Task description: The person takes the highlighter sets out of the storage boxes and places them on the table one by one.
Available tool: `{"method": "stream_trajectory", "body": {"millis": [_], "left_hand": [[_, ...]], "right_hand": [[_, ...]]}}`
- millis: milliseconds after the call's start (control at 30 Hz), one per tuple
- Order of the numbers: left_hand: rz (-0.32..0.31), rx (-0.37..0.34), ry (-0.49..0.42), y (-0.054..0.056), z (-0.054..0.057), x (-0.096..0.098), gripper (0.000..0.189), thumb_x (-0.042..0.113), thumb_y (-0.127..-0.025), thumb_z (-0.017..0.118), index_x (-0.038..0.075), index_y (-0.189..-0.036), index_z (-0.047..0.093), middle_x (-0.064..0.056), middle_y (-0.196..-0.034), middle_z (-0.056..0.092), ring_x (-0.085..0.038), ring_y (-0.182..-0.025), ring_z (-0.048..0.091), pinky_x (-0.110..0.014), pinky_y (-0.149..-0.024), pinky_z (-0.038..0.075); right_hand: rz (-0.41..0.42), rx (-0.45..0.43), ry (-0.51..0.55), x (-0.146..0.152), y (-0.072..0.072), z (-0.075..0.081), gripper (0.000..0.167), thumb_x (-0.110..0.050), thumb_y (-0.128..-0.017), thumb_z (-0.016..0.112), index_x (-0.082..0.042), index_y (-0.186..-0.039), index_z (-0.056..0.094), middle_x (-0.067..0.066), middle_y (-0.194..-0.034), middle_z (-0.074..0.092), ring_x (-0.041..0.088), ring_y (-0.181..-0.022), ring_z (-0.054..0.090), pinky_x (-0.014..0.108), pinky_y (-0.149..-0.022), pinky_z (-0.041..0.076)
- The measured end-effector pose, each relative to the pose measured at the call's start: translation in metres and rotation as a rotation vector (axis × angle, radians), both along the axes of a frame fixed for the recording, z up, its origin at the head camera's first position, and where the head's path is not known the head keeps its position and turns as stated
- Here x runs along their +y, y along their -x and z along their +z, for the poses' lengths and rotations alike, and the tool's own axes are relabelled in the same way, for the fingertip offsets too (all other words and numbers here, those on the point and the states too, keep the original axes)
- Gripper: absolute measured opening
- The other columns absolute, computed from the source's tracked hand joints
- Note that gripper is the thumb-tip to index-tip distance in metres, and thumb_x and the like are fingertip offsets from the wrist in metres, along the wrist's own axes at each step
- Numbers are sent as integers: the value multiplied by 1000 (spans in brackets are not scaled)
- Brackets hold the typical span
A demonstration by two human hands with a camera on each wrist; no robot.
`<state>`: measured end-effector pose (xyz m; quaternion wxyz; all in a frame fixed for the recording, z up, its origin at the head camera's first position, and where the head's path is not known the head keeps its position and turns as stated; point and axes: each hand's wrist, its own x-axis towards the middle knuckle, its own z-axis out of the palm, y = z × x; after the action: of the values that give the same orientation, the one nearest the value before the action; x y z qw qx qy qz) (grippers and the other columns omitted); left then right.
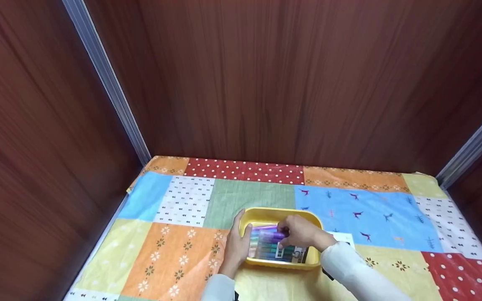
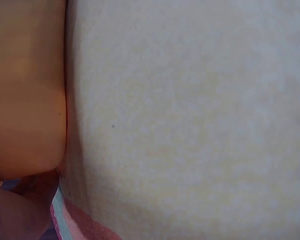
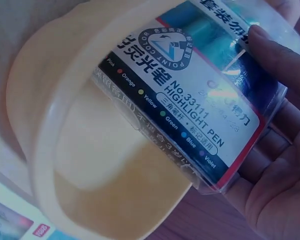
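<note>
A yellow plastic bin stands on the patchwork cloth in front of me. My left hand holds its left side, with the thumb over the rim and the fingers along the outer wall. In the left wrist view the bin's wall fills the left edge, with part of a hand below it. My right hand reaches in from the right and grips a clear pack of highlighter pens by its end. The pack's printed label faces the right wrist camera, and it lies tilted within the bin. Colourful pens show at the bin's left.
A white printed package lies right of the bin, partly under my right sleeve. Patchwork cloth covers the table. Brown wood-grain panels with metal corner strips rise at the back and sides.
</note>
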<state>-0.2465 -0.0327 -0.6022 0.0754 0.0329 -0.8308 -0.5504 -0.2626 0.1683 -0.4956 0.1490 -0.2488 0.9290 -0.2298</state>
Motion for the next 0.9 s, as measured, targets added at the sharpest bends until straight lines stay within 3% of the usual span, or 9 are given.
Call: {"method": "stream_trajectory", "body": {"millis": [300,467,700,900], "left_hand": [[0,23,-2,0,-2,-1,51,31,-104,53,30,-153,40,-12,-155,49,-44,-137,51,-62,-112,40],[-2,17,-13,0,-1,0,52,32,-104,53,31,-153,39,-11,-155,49,-42,-137,51,-61,-112,40],[3,25,-3,1,-1,1,51,32,-104,53,30,-153,40,-11,-154,51,-39,-138,51,-59,-112,42],[-2,24,-5,1,0,1,51,30,-104,53,29,-153,40,-10,-155,50,-40,-139,50,-60,-113,41]], "right_hand": [[66,135,41,11,-2,12,20,-13,-80,84,-10,-75,65,-5,-69,57,8,-64,45,24,-58,38],[66,153,72,17,-4,17,19,-13,-81,83,-9,-75,65,-7,-67,52,6,-62,41,21,-56,33],[12,120,106,24,-5,23,11,-14,-85,80,-8,-88,72,0,-78,70,7,-67,59,25,-60,53],[-56,94,143,31,-8,23,12,-15,-89,77,-6,-96,75,4,-85,74,9,-71,65,28,-65,59]]}}
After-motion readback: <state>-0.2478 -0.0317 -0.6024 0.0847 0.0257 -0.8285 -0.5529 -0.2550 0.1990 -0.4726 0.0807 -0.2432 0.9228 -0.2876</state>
